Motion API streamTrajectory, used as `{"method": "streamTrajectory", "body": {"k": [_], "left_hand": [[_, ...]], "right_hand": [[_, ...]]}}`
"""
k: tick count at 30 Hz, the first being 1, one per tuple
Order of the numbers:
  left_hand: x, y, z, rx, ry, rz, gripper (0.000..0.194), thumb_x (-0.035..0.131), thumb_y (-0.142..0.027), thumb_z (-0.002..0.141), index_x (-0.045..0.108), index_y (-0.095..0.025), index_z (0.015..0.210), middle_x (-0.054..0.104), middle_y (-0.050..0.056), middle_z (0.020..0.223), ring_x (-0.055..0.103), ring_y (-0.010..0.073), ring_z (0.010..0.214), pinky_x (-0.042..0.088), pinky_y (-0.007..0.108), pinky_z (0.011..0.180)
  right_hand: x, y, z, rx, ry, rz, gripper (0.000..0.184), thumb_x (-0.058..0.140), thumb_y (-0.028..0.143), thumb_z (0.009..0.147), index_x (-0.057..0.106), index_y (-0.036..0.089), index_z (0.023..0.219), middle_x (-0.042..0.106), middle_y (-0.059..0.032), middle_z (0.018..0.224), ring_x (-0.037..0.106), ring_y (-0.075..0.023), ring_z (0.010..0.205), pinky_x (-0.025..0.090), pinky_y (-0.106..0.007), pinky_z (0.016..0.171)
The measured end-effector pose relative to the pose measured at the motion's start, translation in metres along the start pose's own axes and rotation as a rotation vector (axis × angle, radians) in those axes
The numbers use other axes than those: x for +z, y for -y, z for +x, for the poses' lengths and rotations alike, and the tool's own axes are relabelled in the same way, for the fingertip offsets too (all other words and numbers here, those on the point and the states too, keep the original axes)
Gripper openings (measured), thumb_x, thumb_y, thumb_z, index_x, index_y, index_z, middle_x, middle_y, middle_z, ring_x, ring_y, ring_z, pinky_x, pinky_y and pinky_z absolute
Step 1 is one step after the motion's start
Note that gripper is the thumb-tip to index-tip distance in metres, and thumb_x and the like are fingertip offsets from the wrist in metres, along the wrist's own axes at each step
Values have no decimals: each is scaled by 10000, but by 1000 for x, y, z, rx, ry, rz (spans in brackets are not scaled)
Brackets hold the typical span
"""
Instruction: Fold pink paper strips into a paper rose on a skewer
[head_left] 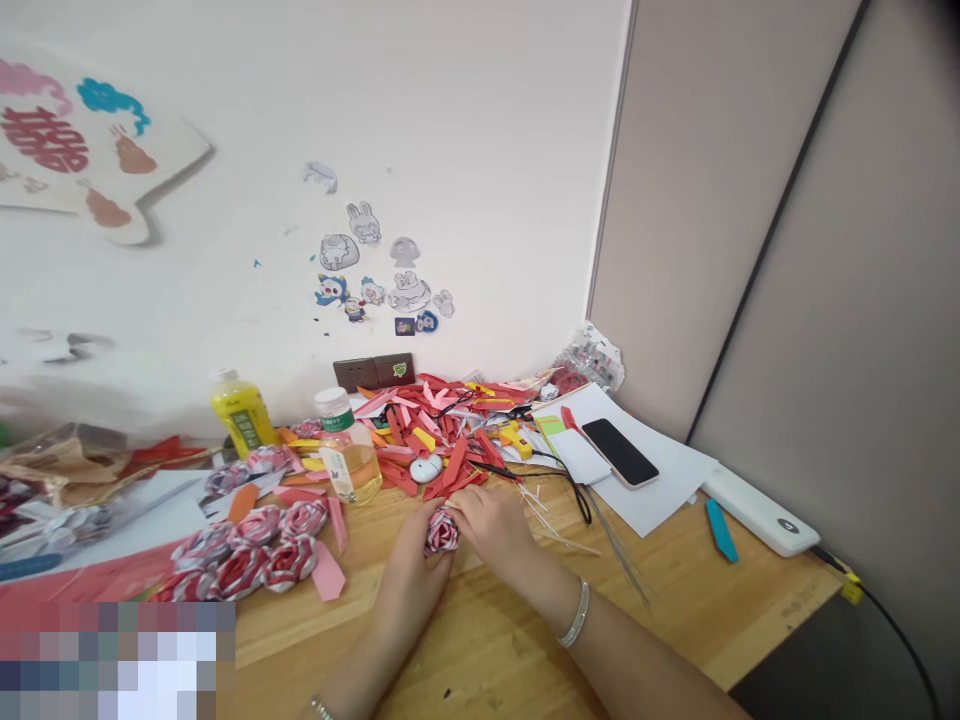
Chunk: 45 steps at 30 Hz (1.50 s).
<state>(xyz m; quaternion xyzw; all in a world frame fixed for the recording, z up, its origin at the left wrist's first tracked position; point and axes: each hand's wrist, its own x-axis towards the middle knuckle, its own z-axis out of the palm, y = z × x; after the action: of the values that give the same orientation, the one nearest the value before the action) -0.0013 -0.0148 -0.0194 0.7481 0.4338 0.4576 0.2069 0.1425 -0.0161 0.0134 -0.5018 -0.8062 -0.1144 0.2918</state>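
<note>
Between my two hands, above the wooden table (480,640), is a small ribbon rose (442,532) in pink, white and dark red. My left hand (417,560) wraps round its left side and underside. The fingers of my right hand (487,525) are bent and pinch at the rose's upper right edge; their tips are partly hidden. To the left lie several finished ribbon roses (266,545) in rows, striped pink, red and white. Just behind my hands spreads a heap of folded red and pink paper strips (442,420).
A yellow-green bottle (244,415) and a jar of amber liquid (349,460) stand at the left. A yellow glue gun (516,440), thin wires (619,545), a phone (621,452) on white paper and a white power strip (761,512) lie to the right.
</note>
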Motion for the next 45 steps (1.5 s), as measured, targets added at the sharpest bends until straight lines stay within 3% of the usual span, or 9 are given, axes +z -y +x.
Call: {"method": "streamTrajectory", "body": {"k": [23,33,45], "left_hand": [[0,-1,0,-4,44,22,467,471,-94,679,472,-148,1143,593,105,1084,561,241,1018,448,404,872],[0,0,-1,-10,30,43,465,486,-105,678,474,-161,1139,596,98,1093,564,244,1022,451,407,869],[-2,-5,1,-26,37,36,462,479,-90,652,504,-154,1109,619,92,1062,580,242,995,463,392,844]], "right_hand": [[-5,5,2,-2,92,-53,161,445,156,895,601,150,855,647,-48,777,595,-160,693,393,-234,556],[-3,4,1,103,56,-3,139,492,261,884,586,162,854,656,-36,794,603,-162,716,391,-233,595],[-5,7,3,66,114,-26,167,439,188,905,600,144,889,665,-62,771,618,-164,719,405,-230,592]]}}
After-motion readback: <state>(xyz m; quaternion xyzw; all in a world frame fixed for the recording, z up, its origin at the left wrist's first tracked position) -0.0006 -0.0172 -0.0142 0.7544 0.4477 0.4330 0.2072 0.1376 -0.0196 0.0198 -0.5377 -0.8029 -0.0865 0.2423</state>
